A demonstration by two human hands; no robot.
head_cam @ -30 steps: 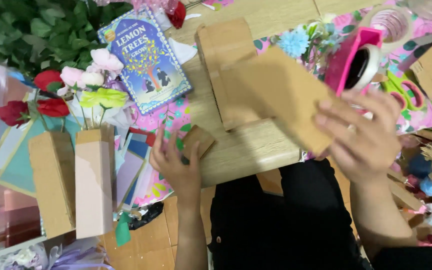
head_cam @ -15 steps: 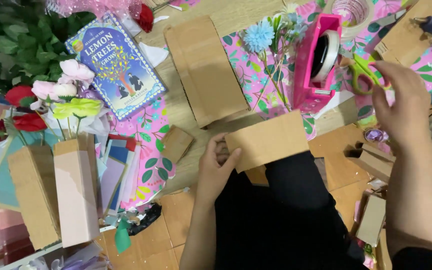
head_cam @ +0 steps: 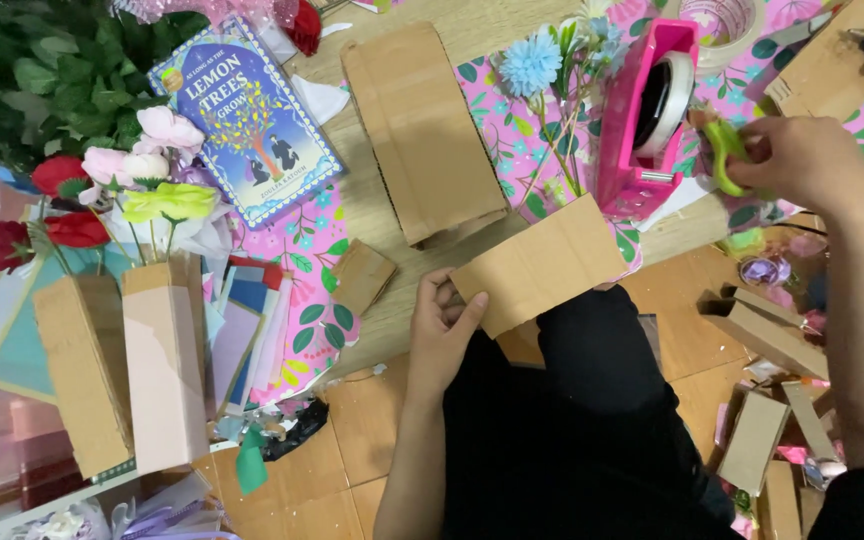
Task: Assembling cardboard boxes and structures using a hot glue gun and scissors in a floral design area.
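Folded cardboard piece (head_cam: pixel 540 262) sat over the person's lap at the near edge of the counter (head_cam: pixel 452 20), pinched at its left end by the left hand (head_cam: pixel 444 330), fingers clenched on the edge, thumb on top. Probably held there to keep it steady and flat while the other hand fetched a tool. Right hand (head_cam: pixel 802 160) was up at the right, fingers closed around green-handled scissors (head_cam: pixel 724 155), just beside the pink tape dispenser (head_cam: pixel 652 110). The grip looked like picking up or readying, but the blades were hidden.

Further out: a larger flat cardboard sheet (head_cam: pixel 422 130) lay on the counter above the held piece, a small cardboard scrap (head_cam: pixel 362 277) to its left, a blue artificial flower (head_cam: pixel 532 62) on pink patterned paper (head_cam: pixel 512 130). A blue paperback book (head_cam: pixel 247 115) lay farther left, and two cardboard vases (head_cam: pixel 162 370) with fake flowers stood at the left edge. Cardboard offcuts (head_cam: pixel 762 335) on the floor to the right.

Versus half a second earlier: the cardboard piece and left hand were about the same. The right hand had moved closer to the dispenser, with the scissors more clearly gripped.
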